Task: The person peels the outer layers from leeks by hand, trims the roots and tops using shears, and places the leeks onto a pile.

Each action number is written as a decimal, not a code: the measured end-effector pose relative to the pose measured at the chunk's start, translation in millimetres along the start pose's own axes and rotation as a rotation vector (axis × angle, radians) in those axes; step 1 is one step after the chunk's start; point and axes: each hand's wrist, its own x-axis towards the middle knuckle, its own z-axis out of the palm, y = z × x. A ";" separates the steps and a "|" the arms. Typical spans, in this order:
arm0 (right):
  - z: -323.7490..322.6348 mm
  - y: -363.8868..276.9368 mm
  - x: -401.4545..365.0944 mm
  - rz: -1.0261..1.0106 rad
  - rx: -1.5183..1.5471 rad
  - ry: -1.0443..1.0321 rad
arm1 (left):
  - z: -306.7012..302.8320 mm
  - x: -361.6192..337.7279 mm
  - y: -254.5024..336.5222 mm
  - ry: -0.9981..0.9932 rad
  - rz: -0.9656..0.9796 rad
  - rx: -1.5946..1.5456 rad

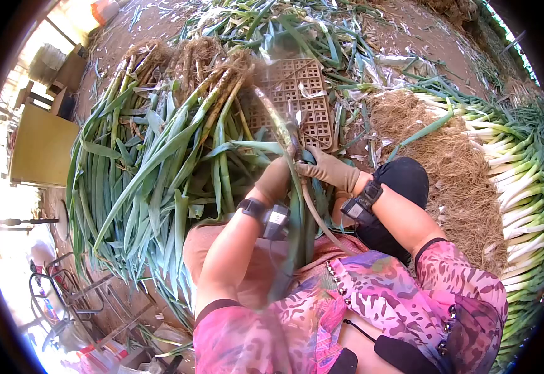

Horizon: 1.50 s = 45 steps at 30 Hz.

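Observation:
Both my hands wear tan gloves. My left hand point(274, 181) is closed around a long leek point(276, 118), whose stalk slants up to the left while its green leaves hang down over my lap. Close beside it, my right hand point(329, 169) has its fingers bent against the same leek, pinching at the stalk. A thin brownish strip point(315, 212) curves down from between my hands. Left of my hands lies a large pile of untrimmed leeks point(153, 143) with dirty roots at the top. Beyond my hands is a plastic crate point(309, 106), lying bottom up.
Cleaned leeks point(515, 206) with white stalks lie in a long row at the right, their brown roots point(459, 181) towards me. Leaf scraps point(309, 31) cover the ground at the top. A yellow box point(41, 146) and metal frames point(85, 293) stand at the left.

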 end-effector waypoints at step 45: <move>19.7 5.4 -134.5 0.119 -0.605 -0.101 | -10.3 -14.4 1.0 0.092 -0.802 -0.935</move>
